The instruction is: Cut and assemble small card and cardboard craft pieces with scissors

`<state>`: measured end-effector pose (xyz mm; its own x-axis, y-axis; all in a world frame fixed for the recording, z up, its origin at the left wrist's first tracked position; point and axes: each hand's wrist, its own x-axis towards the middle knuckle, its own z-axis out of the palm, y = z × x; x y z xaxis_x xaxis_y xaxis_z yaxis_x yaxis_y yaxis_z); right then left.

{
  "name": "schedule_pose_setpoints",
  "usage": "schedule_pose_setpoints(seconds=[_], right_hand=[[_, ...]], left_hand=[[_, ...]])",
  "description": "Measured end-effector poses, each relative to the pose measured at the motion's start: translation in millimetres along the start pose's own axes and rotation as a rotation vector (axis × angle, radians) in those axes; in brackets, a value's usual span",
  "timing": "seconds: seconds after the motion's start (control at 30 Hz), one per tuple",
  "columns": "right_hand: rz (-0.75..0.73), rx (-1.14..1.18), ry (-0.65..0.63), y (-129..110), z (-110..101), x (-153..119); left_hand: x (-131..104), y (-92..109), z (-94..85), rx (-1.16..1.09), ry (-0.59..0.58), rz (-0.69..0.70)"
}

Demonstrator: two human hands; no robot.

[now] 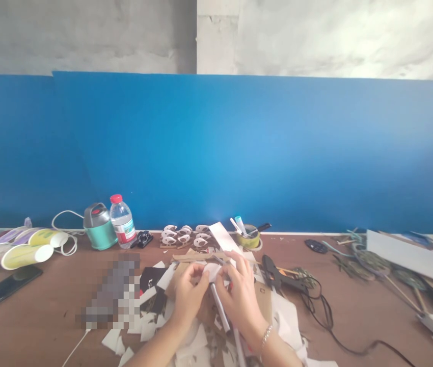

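Note:
My left hand (190, 289) and my right hand (240, 286) meet over a heap of scraps at the middle of the table. Between their fingertips is a small white paper piece (212, 270), pinched from both sides. A white strip (226, 240) stands out beyond my right fingers; whether it is held or only lies behind them I cannot tell. Below the hands lies a white rolled tube (220, 308). White paper scraps (148, 326) and brown cardboard (265, 300) are spread underneath. My right wrist wears a bracelet.
At the back stand a water bottle (123, 224), a teal container (100, 229), several white curled pieces (184, 235) and a tape roll (247, 238) holding pens. Right of my hands lies a black glue gun (283, 278) with its cord. Paper cups (27, 255) and a phone (8, 291) are left.

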<state>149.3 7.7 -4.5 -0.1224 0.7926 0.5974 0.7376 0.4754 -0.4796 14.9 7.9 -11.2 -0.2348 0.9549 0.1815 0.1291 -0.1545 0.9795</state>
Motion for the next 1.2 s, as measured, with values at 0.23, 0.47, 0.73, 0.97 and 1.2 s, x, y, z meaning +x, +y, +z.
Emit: schedule_pose_setpoints(seconds=[0.23,0.47,0.73,0.97,1.2], right_hand=[[0.168,0.248,0.001,-0.3,-2.6,6.1],[0.352,0.485,-0.161,3.5,-1.9,9.0],[0.368,0.514,-0.135,3.5,-1.5,9.8],[0.371,0.531,-0.140,0.3,-3.8,11.2],[0.412,0.534,-0.178,-1.3,-8.6,13.2]], left_hand=[[1.0,8.1,-2.1,-0.096,-0.026,-0.076],[2.4,4.3,-1.0,-0.142,-0.143,-0.048],[2.7,-2.2,-2.6,-0.078,-0.169,-0.008],[2.1,-1.7,-3.9,-0.071,-0.167,-0.006],[1.6,2.6,-3.9,-0.061,-0.179,-0.020]])
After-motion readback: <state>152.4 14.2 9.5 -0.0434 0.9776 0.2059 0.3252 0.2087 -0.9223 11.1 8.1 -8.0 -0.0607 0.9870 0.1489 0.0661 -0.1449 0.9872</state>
